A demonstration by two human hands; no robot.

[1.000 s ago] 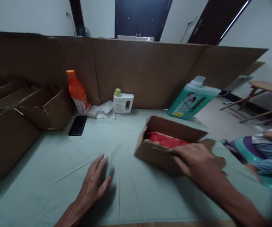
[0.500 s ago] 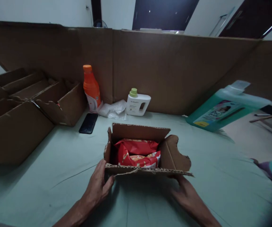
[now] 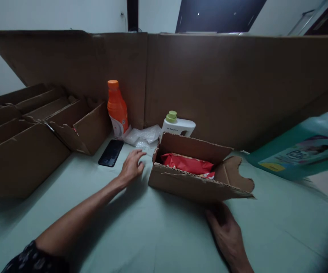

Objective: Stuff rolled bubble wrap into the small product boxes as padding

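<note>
A packet (image 3: 187, 163) lies in the box (image 3: 188, 186); left of the box lies a phone (image 3: 111, 153), behind the box a jug (image 3: 176, 127), right a bottle (image 3: 290, 151).

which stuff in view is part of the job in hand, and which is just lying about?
Job in hand, judging by the hands:
open cardboard box, right hand at its front side (grip hidden), left hand open beside it
red packaging inside it

Apparently lying about:
phone
orange bottle
bubble wrap
white bottle
green bottle
left-side cardboard boxes (role unclear)

Dark sleeve (image 3: 35, 261), pale-patterned, perhaps floral.
</note>
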